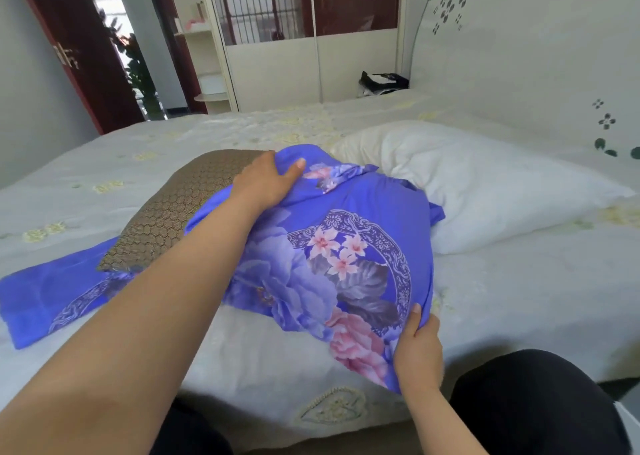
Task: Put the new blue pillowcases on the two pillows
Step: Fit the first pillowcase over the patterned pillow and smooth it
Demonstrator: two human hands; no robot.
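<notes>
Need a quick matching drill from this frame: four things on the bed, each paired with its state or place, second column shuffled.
Column one:
1. white pillow
2. brown pillow
3. flat blue pillowcase
4. black bag

Column two:
A. partly covered by the flowered blue pillowcase that the left hand and right hand hold
B. far side of the bed, by the wardrobe
C. bare, next to the headboard
D. spread on the sheet, left of the arms

Pairs: 1-C, 2-A, 3-D, 4-B
</notes>
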